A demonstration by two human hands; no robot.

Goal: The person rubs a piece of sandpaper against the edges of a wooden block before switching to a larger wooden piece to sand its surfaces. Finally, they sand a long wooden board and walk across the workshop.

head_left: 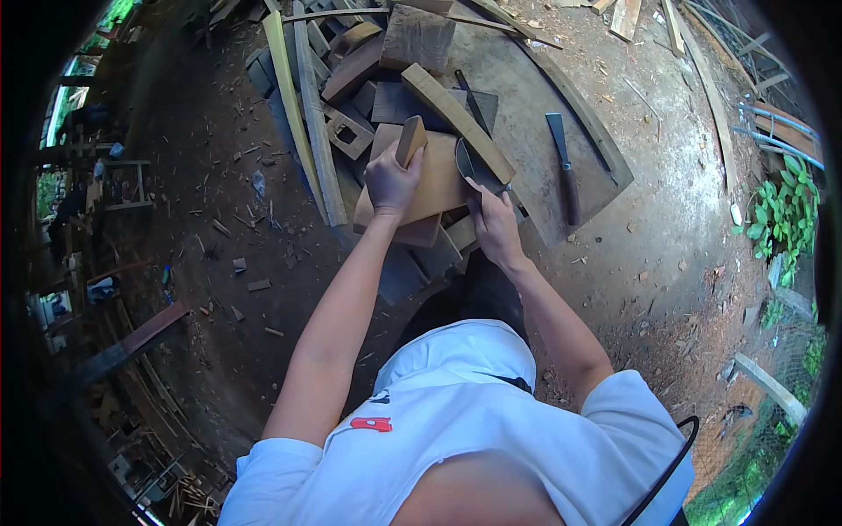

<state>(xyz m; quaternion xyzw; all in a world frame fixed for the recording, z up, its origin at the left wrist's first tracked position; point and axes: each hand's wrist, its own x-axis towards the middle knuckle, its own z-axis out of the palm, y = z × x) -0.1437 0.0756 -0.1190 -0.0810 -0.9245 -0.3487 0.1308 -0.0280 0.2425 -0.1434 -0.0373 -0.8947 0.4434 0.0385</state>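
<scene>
Left hand (pixel 392 182) and right hand (pixel 496 228) are gripping separately over piled wood (pixel 417 39), where a smooth board (pixel 435 191) is lying: the left is clasping a wooden block (pixel 410 140), the right is holding a dark-bladed tool (pixel 466 165).

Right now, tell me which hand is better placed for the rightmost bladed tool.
Likely the right hand: nearer that bladed tool, though gripping a curved metal tool. The left hand, farther away, holds a wooden block.

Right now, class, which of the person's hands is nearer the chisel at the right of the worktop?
Right. The right hand is left of the chisel; the left hand is farther left, gripping a wooden block.
</scene>
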